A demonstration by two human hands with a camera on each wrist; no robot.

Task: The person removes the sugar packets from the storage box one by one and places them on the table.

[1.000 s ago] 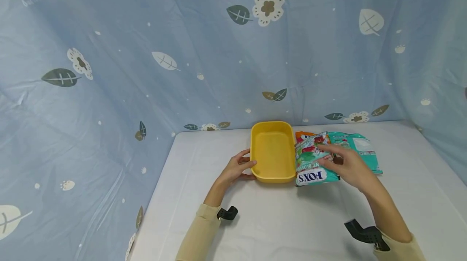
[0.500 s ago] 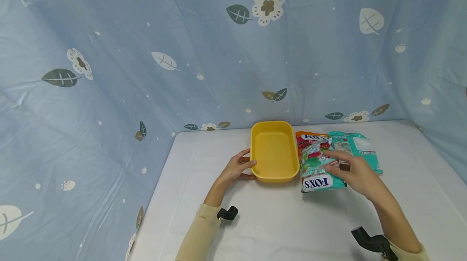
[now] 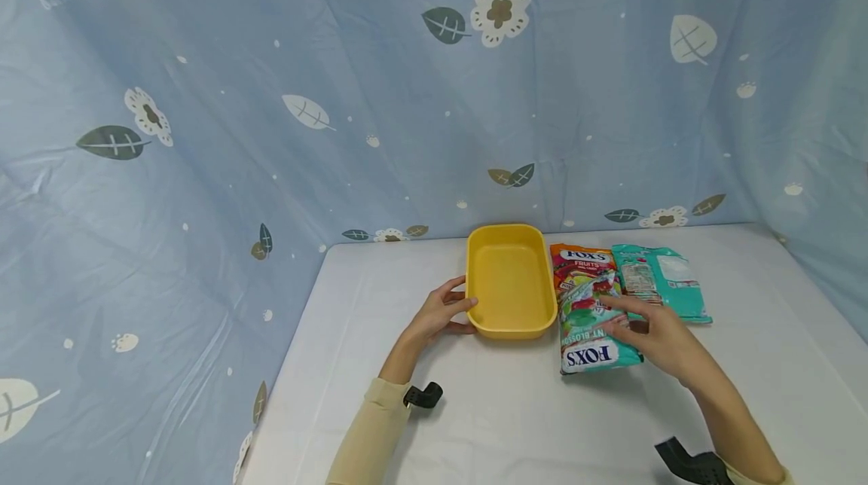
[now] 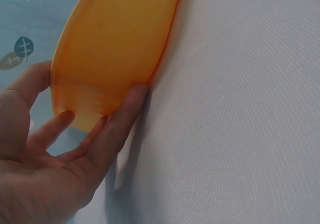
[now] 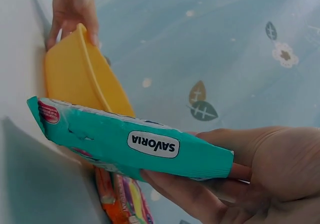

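My left hand [image 3: 435, 315] holds the left side of a yellow plastic tub [image 3: 511, 334]; in the left wrist view its thumb is on the rim and other fingers touch the wall. Between the thumb and fingers of my right hand [image 3: 667, 338] is a teal FOX'S candy bag [image 3: 588, 327], pinched by its side edge. The right wrist view shows this bag edge-on [image 5: 115, 134], raised off the table, with the tub behind it. An orange-red FOX'S Fruits candy bag [image 3: 583, 265] lies beside the tub, its near part hidden by the held bag.
Another teal candy bag [image 3: 681, 289] lies back-side up at the right, beside the orange-red one. All stand on a white-covered table [image 3: 515, 410]. A blue patterned curtain [image 3: 407, 93] rises behind and to the left.
My right hand has drawn the teal candy bag away from the tub, rightward and toward me, uncovering more of the orange-red bag. The left hand and tub stay nearly still.
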